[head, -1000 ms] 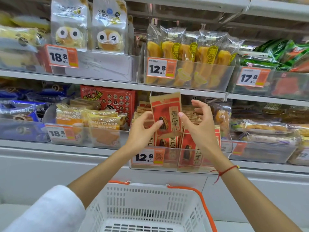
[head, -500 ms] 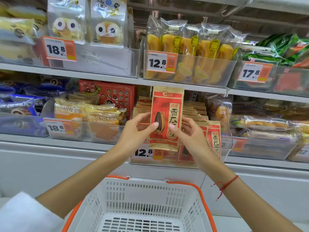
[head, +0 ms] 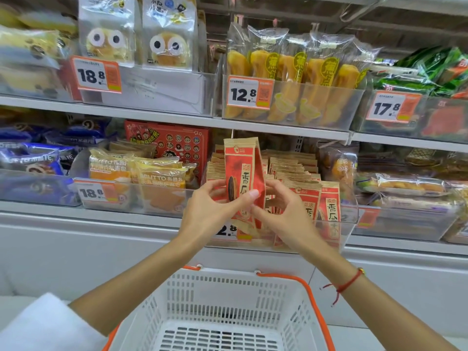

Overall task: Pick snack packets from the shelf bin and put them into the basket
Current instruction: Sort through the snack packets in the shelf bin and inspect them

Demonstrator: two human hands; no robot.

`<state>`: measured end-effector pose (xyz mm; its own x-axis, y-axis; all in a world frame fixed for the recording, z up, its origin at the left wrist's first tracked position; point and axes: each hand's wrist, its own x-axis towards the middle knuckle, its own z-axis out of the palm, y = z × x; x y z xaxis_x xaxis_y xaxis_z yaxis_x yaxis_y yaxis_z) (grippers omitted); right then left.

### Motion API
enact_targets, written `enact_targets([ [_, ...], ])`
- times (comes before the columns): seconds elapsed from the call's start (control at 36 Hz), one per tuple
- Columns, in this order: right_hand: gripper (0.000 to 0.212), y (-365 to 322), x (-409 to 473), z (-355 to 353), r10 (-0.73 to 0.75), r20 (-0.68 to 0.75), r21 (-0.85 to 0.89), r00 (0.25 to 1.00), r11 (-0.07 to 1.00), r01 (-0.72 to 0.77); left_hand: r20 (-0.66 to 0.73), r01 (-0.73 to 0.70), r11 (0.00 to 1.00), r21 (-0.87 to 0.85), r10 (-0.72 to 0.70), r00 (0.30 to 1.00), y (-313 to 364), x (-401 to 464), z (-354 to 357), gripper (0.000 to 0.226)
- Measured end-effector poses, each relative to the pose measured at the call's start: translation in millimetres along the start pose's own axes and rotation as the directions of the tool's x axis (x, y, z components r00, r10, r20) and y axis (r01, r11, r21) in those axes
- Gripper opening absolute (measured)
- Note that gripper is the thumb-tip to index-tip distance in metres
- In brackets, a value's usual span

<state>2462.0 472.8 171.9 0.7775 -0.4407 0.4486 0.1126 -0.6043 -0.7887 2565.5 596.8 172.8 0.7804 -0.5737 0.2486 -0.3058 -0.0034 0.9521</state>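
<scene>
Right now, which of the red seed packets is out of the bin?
The red packet lifted above the rows, held by the left hand and right hand. The others stand in the clear bin.

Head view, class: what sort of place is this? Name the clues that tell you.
Most likely a shop's snack aisle: orange price tags front clear shelf bins of packaged snacks, and a white shopping basket waits below the hands.

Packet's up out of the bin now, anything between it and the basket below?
Nothing visible. Both hands, left and right, hold the red packet in front of the shelf bin, and the white basket sits open directly below with only the forearms flanking the drop.
</scene>
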Motion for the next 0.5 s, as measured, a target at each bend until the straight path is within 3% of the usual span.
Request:
enact_targets([
  [0.11,0.068,-1.2,-0.5,-2.6,0.101,0.209,0.062,0.973,0.991,-0.116,0.037,-0.004,1.0,0.02,0.003,0.999,1.6,0.3,-0.1,0.087],
  [0.22,0.068,1.2,0.0,-10.8,0.153,0.343,0.235,0.927,0.941,-0.243,0.162,-0.056,0.993,-0.105,0.073,0.984,9.8,-3.4,-3.5,0.06],
  [0.28,0.062,1.3,0.5,-12.0,0.135,0.319,0.261,0.938,0.939,-0.224,0.197,-0.105,0.983,-0.148,0.134,0.971,12.7,-5.8,-3.2,0.045],
  [0.36,0.074,-0.6,2.1,-12.2,0.147,0.264,0.236,0.953,0.948,-0.212,0.182,-0.151,0.969,-0.194,0.186,0.966,15.1,-8.2,-1.8,0.03],
  [0.5,0.101,-8.9,1.0,-5.5,0.187,-0.028,-0.035,0.982,0.982,-0.188,0.053,-0.255,0.963,-0.089,0.26,0.964,12.5,-8.7,0.3,0.037],
])
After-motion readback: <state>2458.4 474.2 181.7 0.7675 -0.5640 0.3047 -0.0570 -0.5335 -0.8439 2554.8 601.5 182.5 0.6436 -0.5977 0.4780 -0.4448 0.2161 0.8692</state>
